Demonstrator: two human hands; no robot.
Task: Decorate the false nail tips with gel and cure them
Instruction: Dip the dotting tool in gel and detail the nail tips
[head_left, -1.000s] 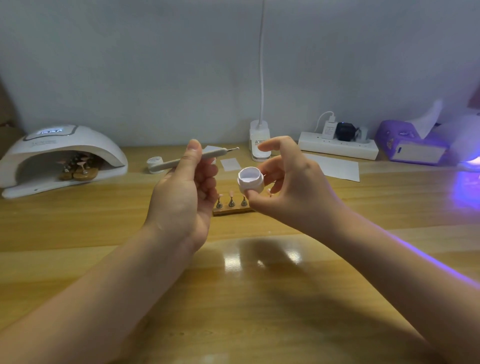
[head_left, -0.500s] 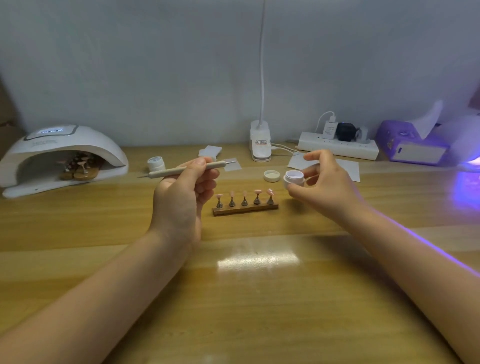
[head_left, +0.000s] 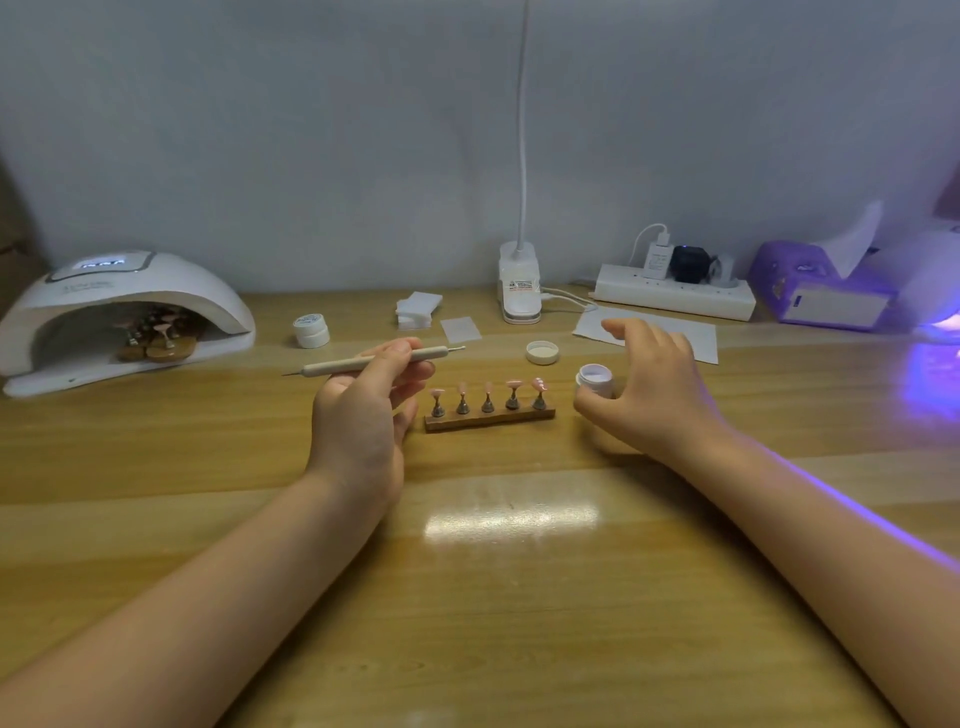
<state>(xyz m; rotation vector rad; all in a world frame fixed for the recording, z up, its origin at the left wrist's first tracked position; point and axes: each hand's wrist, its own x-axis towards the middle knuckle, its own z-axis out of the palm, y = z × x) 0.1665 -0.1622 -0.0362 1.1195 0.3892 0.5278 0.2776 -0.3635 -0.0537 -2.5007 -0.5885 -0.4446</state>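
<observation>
My left hand (head_left: 363, 415) grips a pale dotting pen (head_left: 332, 368) held level above the table, just left of the nail stand. The wooden stand (head_left: 488, 418) carries a row of several pink false nail tips (head_left: 487, 387) on metal pegs. My right hand (head_left: 654, 395) rests at the stand's right end, with thumb and fingers closed low around a small open white gel jar (head_left: 595, 378) that sits on the wooden table (head_left: 493, 571). Its index finger is lifted. The jar's lid (head_left: 542, 352) lies upturned behind the stand.
A white curing lamp (head_left: 124, 306) at far left holds another stand of tips (head_left: 156, 345). A closed white jar (head_left: 310, 331), stacked wipes (head_left: 418, 310), a desk lamp base (head_left: 518, 291), a power strip (head_left: 675, 299), a paper sheet (head_left: 691, 338) and a purple box (head_left: 821, 296) line the back.
My right hand has carried the open jar from in front of me down and right onto the table beside the stand. My left hand lowered with the pen, uncovering the stand.
</observation>
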